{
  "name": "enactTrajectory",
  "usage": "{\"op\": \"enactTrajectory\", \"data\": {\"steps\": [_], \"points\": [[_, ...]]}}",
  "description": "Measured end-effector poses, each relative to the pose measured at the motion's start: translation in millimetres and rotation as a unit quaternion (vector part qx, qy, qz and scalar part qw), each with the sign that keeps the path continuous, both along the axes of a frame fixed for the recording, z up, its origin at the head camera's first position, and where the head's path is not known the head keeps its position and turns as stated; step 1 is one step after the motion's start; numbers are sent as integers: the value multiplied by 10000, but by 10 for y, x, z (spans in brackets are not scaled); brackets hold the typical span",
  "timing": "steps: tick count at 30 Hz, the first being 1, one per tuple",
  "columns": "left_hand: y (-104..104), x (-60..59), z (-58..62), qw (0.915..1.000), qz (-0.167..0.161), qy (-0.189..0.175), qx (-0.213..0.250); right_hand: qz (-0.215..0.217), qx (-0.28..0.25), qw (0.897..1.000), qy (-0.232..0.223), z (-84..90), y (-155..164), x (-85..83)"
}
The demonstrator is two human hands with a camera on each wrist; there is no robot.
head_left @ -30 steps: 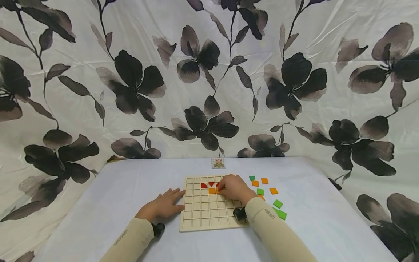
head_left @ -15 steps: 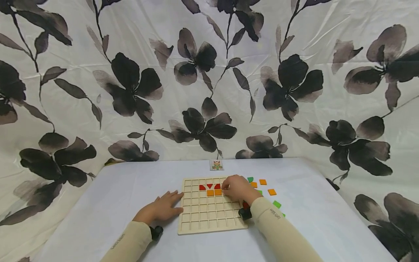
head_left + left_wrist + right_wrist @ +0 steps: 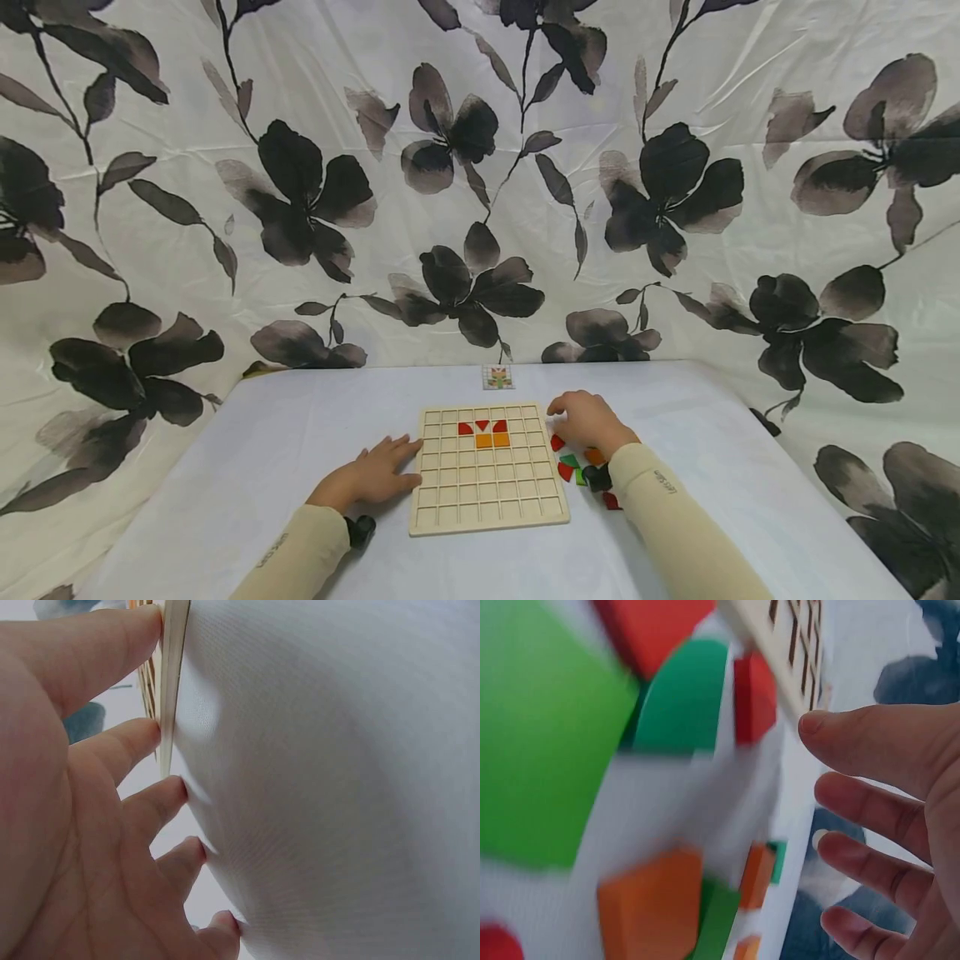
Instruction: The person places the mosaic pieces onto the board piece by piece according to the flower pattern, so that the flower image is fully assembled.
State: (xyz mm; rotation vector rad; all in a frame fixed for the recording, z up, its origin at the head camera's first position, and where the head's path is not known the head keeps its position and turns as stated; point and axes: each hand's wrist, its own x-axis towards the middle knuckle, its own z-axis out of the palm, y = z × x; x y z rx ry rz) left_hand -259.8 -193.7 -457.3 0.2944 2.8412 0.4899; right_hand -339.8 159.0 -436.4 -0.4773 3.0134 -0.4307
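The white-covered table (image 3: 300, 433) carries the wooden grid board (image 3: 487, 471), which has not shifted over the last second. The left hand (image 3: 371, 477) remains flat beside the board's left edge, fingers straight and spread, the upper fingertips (image 3: 154, 727) touching its rim. The right hand (image 3: 588, 421) has left the board's upper rows and now hovers over the loose coloured tiles (image 3: 573, 467) just right of the board, fingers relaxed and apart, holding nothing. On the board, two orange squares (image 3: 492, 440) now sit side by side under the red pieces (image 3: 482, 427), so the second orange one appears placed, and the hand seems to be going for another tile.
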Motion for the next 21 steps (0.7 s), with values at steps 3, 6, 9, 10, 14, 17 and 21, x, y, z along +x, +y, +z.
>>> {"op": "enactTrajectory", "data": {"steps": [3,6,9,10,14,17,21], "points": [[-1,3,4,10000,4,-32,14,-168,30,9999,-25,-24,99,-34],[-1,6,11,10000,11,-37,11,-295,95,9995,-33,-36,177,-56],[3,6,16,10000,14,-29,-2,-396,175,9991,13,-53,247,-65],[4,5,15,10000,17,-28,-6,-418,209,9989,35,-59,266,-65],[3,2,4,10000,18,-19,-15,-490,302,9983,45,-92,321,-68],[1,-1,-5,10000,23,-14,-3,-546,310,9980,-5,-119,339,-81],[-2,-7,-8,10000,1,3,20,-570,282,9980,-38,-126,345,-93]]}}
